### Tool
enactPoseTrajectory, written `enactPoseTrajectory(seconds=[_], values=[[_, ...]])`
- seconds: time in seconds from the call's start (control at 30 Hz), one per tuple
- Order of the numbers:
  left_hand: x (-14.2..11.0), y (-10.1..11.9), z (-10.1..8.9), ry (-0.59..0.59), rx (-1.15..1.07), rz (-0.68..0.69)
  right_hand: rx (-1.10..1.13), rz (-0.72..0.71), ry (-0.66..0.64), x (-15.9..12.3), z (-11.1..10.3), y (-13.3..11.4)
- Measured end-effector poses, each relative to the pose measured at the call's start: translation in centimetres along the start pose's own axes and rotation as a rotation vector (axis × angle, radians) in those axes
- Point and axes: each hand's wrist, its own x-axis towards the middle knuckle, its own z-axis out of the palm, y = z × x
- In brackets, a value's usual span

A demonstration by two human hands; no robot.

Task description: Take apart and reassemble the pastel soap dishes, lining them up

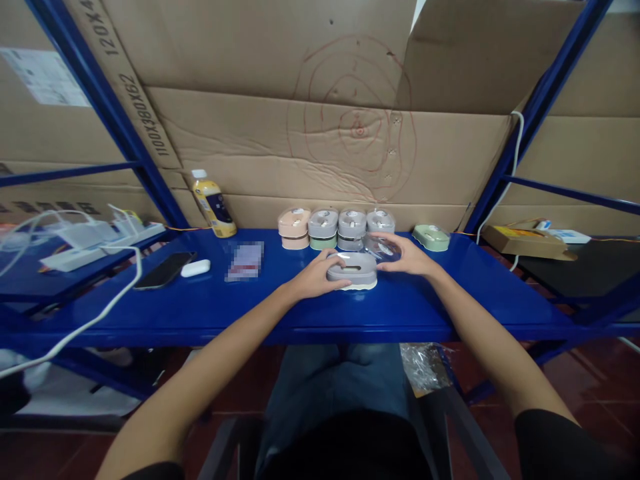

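Observation:
A grey oval box [365,274] with a slot-like opening in its top sits near the middle of the blue table, with a pale rim or sheet along its base. My left hand [317,276] grips its left side, thumb at the front and fingers on top. My right hand [407,257] is curled around a clear, shiny plastic piece [381,248] just behind the box's right end. Its exact shape is hard to make out. Behind both hands stand stacked oval boxes: a peach stack [294,230], a green-based stack [323,230] and grey stacks [352,230].
A lone green oval box [431,237] rests at the back right. To the left are a yellow bottle [214,205], a blurred-out packet [246,261], a white case [195,269] and a black phone [165,270]. White cables and a power strip [100,248] lie further left.

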Motion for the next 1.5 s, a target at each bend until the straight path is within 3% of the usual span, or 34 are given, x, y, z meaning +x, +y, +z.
enactPoseTrajectory(seconds=[0.23, 0.7, 1.5], values=[[0.4, -0.6, 1.3, 0.026, -0.092, -0.085, -0.107, -0.199, -0.225, 1.2, 2.5, -0.1], [0.7, -0.9, 1.9, 0.005, -0.206, -0.122, -0.223, -0.193, -0.214, 1.3, 4.7, -0.6], [0.9, -1.7, 2.2, -0.004, -0.308, -0.129, -0.37, -0.145, -0.183, 0.8, 5.6, -1.1]])
